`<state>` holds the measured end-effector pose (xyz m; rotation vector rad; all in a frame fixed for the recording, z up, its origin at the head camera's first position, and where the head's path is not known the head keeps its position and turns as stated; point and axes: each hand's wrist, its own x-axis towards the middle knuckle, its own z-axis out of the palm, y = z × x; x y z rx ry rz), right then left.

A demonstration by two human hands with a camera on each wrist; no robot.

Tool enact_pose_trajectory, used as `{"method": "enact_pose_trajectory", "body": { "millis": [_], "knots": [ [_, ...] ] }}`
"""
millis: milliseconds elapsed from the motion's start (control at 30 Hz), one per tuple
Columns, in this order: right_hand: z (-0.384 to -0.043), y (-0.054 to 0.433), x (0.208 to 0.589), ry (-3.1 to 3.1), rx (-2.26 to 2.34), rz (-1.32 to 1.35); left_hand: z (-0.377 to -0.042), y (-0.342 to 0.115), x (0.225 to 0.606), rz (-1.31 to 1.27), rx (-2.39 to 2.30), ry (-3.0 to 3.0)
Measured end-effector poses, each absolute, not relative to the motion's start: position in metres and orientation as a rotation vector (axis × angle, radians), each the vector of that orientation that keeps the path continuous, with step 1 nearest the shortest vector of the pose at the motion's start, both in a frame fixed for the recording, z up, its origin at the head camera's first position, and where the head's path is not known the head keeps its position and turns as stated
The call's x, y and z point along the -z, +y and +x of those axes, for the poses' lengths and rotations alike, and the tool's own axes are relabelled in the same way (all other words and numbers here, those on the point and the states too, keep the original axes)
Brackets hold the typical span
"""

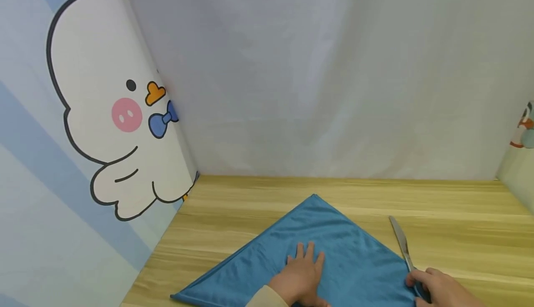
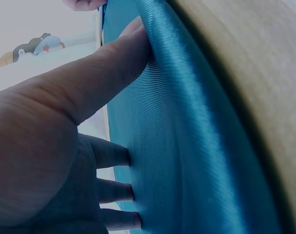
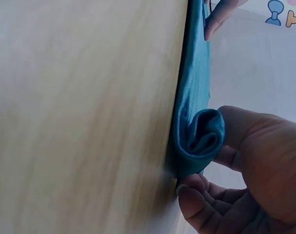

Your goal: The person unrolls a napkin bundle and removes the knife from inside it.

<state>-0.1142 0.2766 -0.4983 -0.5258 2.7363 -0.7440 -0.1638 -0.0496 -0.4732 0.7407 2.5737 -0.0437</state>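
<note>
A blue satiny cloth (image 1: 250, 263) lies folded in a triangle on the wooden table, one point facing the back. On its middle rests my left hand (image 1: 298, 274), fingers spread; the left wrist view shows the thumb (image 2: 111, 66) against a rounded fold. At the cloth's right corner, my right hand (image 1: 438, 288) holds a curled part of the cloth (image 3: 201, 136) between thumb and fingers. Beside that corner lies a table knife (image 1: 400, 237), blade pointing away. Its handle end is hidden by the right hand.
The wooden table (image 1: 354, 191) runs back to a pale curtain (image 1: 313, 89). On the left stands a striped curtain printed with a white cartoon bird (image 1: 96, 75). Part of another print (image 1: 523, 131) shows at the right edge.
</note>
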Motion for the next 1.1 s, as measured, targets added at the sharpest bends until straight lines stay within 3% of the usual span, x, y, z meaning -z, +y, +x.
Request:
{"method": "enact_pose_trajectory", "body": {
  "millis": [467, 1100],
  "knots": [
    [-0.102, 0.281, 0.495, 2.824, 0.778, -0.549, -0.162, -0.047, 0.472, 0.714, 0.067, 2.593],
    [-0.086, 0.287, 0.497, 2.884, 0.828, -0.367, -0.160, -0.048, 0.476, 0.727, 0.067, 2.580]
  ]
}}
